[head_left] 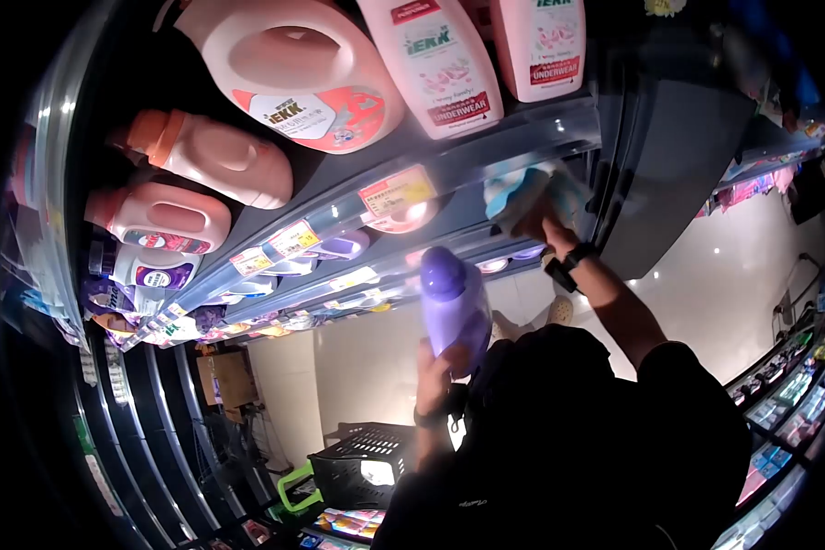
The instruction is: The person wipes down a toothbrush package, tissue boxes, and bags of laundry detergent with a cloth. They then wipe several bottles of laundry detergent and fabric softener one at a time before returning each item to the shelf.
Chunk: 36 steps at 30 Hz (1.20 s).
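My left hand (434, 376) is wrapped round a purple detergent bottle (458, 307), held upright in front of the shelves with its darker purple cap toward me. At the front of the upper shelf (467, 170), near its right end, my right hand (546, 223) grips a blue and white cloth (518, 192). That cloth is pressed against the shelf, and the fingers are partly hidden in its folds. Pink bottles (435, 69) stand on the shelf beyond the cloth, and a large pink jug (293, 78) stands to their left.
Price tags (396, 191) line the shelf edge. Smaller pink bottles (215, 156) and a purple-labelled bottle (160, 270) stand at the left. A black basket with a green handle (362, 463) is below my left arm. Dark shelf racks (156, 431) are at the lower left.
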Available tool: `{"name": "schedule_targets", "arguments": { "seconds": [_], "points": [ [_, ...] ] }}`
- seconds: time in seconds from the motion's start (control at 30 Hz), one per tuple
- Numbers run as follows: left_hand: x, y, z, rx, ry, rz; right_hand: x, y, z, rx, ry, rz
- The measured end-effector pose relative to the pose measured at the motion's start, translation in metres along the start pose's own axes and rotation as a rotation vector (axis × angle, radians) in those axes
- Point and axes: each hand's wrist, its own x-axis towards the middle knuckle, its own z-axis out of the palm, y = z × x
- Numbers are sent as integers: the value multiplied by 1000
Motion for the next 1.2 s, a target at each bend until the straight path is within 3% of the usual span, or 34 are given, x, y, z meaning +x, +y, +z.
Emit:
{"name": "schedule_targets", "arguments": {
  "seconds": [0.03,0.07,0.1,0.13,0.17,0.2,0.3,0.37,0.43,0.47,0.53,0.6,0.67,0.73,0.77,0.83,0.87,0.9,0.93,1.03,1.07,1.2],
  "points": [
    [-4,-2,-4,6,53,7,5,-2,8,-366,-166,-249],
    [-5,-21,-34,67,-98,-3,6,28,41,-594,-280,-207],
    [-9,-20,-35,50,-72,7,12,22,54,-740,-200,-349],
    [-13,-17,-34,34,-45,16,11,15,66,-721,-264,-316],
    [-16,-13,-31,17,-20,22,9,9,79,-664,-158,-446],
    [-21,-8,-15,97,190,93,16,-14,85,-576,-127,-544],
    [-23,-14,-27,1,168,-13,16,-23,101,-620,-95,-721],
    [-21,-4,-19,-9,159,35,11,-11,104,-744,-149,-748],
    [-18,-2,-24,18,76,56,9,4,90,-858,-257,-718],
    [-15,-2,-25,23,85,50,12,-10,71,-960,-597,-317],
    [-12,-2,-25,32,105,38,10,13,50,-951,-620,-93],
    [-6,4,-22,64,28,63,8,40,24,-887,-513,26],
    [1,2,-22,41,-28,68,8,60,0,-800,-391,122],
    [10,1,-18,31,-24,54,8,39,-28,-687,-230,106],
    [15,2,-15,26,-24,47,13,1,-50,-667,-250,219],
    [29,7,-10,-17,-157,88,4,22,-72,-366,-209,255],
    [37,6,-5,-63,-173,82,-4,75,-74,-114,-176,227],
    [45,6,0,-109,-187,74,-6,62,-96,197,-227,383],
    [52,9,10,-161,-159,10,-16,69,-108,460,-110,424],
    [79,3,21,-209,-307,72,-49,67,-149,1179,81,479],
    [89,4,26,-177,-374,135,-59,43,-163,1248,-35,322],
    [118,7,52,-378,-321,-23,-130,35,-195,1289,116,362]
  ]
}}
